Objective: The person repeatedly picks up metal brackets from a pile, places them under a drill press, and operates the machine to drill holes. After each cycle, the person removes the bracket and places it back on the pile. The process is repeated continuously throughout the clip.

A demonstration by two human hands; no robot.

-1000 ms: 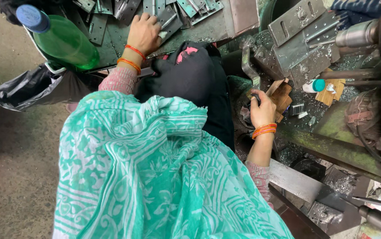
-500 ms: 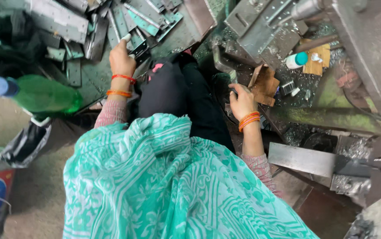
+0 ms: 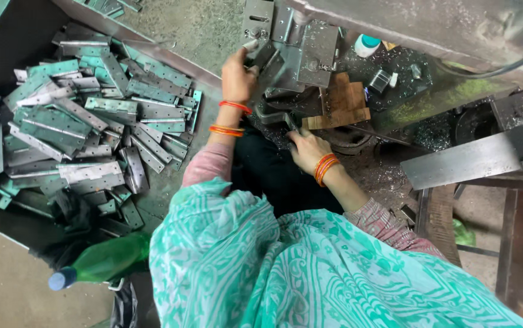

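overhead, a person seated at a press feeds a metal hinge plate (image 3: 266,56) into the machine fixture (image 3: 301,51).

left hand (image 3: 237,76) reaches forward, arm extended, fingers closed on the plate's near edge where it lies against the fixture; right hand (image 3: 307,149) rests low by the wooden blocks (image 3: 340,106), apparently pinching something small, though its grip cannot be told. seating should go best with the plate flat and square, fingers kept at the outer edge. loose hinge plates (image 3: 85,127) are heaped at left, a green bottle (image 3: 106,262) below.
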